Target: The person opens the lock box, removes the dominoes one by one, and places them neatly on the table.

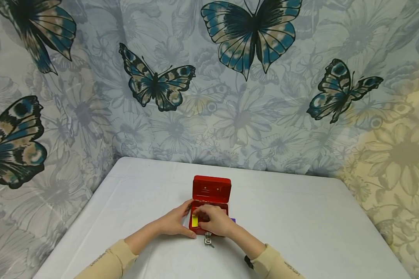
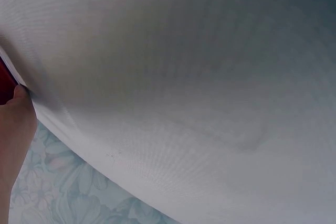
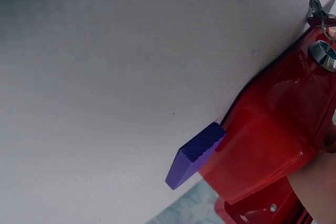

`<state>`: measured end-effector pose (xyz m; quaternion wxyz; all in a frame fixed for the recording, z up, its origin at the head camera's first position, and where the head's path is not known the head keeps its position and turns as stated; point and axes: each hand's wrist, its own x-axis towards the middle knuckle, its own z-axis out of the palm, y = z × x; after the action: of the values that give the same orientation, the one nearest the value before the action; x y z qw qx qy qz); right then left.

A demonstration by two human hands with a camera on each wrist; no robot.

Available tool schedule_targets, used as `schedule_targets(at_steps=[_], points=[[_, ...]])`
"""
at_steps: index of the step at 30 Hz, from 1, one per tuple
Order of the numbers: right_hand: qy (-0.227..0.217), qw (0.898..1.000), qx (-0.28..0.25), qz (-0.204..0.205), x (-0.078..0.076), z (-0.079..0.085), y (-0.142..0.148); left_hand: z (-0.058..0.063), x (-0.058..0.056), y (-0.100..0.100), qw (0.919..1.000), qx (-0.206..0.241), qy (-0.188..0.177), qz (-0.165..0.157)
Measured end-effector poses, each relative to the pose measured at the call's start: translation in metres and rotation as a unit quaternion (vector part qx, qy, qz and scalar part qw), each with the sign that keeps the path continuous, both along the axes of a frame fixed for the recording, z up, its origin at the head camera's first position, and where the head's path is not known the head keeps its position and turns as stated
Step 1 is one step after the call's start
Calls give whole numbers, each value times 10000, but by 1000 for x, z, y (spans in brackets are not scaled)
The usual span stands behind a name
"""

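A small red cash box (image 1: pixel 224 231) stands on the white table with its lid (image 1: pixel 212 189) raised. My left hand (image 1: pixel 176 220) holds it by the left side, thumb at the front corner and fingers toward the back. Over the open box, my right hand (image 1: pixel 214 220) reaches in with bent fingers; I cannot tell whether they pinch anything. A yellow piece (image 1: pixel 194 220) shows inside at the left. Keys (image 1: pixel 208 239) hang from the front lock (image 3: pixel 324 55). Against the box's right side, a purple block (image 3: pixel 195 156) sits on the table, mostly hidden by the right hand in the head view.
The white-covered table (image 1: pixel 300 224) extends on both sides of the box. Behind it hangs a butterfly-patterned cloth (image 1: pixel 244 124). A small dark object (image 1: pixel 248 262) shows beside the right sleeve (image 1: pixel 277 261).
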<state>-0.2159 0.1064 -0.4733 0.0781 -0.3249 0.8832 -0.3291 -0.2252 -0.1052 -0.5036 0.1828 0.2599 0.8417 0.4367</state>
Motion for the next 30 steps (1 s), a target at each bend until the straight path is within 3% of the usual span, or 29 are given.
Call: schedule_targets(at_steps=[30], points=[[-132,9986,505,-69,-9,2,-11,1,1,-1,9999,101,13,-72]])
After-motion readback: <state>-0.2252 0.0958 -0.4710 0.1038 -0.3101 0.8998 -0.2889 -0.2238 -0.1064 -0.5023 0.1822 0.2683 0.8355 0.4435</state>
